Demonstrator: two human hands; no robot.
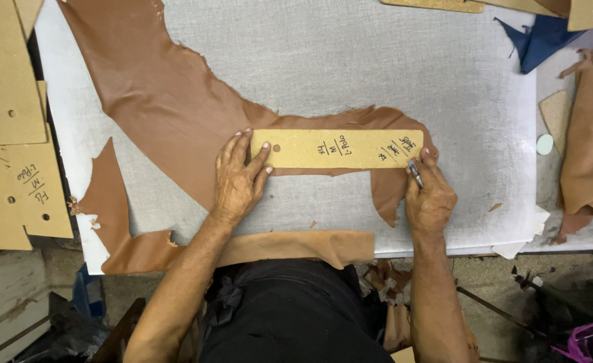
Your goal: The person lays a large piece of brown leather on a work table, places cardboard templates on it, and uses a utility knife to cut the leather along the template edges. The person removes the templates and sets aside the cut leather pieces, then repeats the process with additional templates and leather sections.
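Observation:
A long rectangular cardboard pattern (340, 148) with handwriting and a small hole lies flat on a large piece of brown leather (168, 101) spread over the grey cutting table (377, 60). My left hand (238, 178) presses down on the pattern's left end with its fingers spread. My right hand (429, 195) grips a thin metal-tipped cutting tool (415, 173), with the tip at the pattern's lower right corner, on the leather.
Several cardboard patterns (14, 134) are stacked at the left edge. Blue leather (538, 40), tan leather (592, 134) and small card shapes lie at the right. A tan strip (303, 245) hangs over the table's near edge. Scraps litter the floor.

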